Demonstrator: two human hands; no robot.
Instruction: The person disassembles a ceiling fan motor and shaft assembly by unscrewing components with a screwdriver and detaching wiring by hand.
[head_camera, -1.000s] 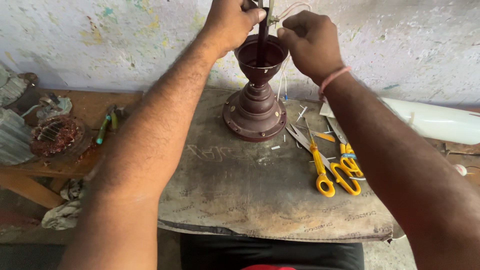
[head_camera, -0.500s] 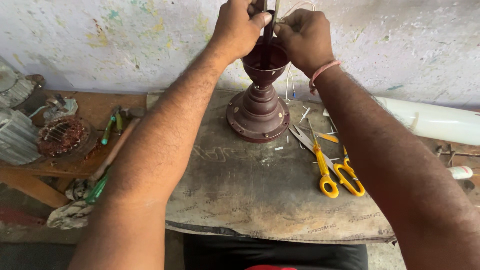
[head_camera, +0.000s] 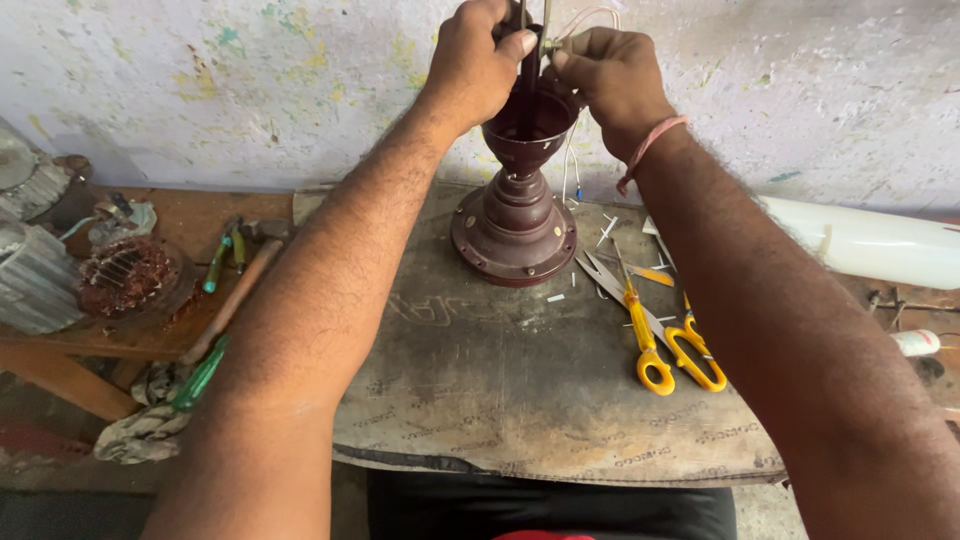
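Raised hands, rod top cropped

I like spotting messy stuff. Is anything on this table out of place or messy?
Yes. Small white scraps lie scattered on the grey mat around the maroon metal stand and yellow-handled scissors, like offcuts.

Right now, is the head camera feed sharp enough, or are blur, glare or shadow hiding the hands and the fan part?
Head view: even, soft daylight, no strong glare. The dark maroon metal fan housing and yellow-handled scissors look sharp. The left hand and right hand sit at the top edge, partly cropped, so what they pinch is unclear. The forearms bulge at the bottom from wide-angle distortion. The maroon cup's inside is in shadow.
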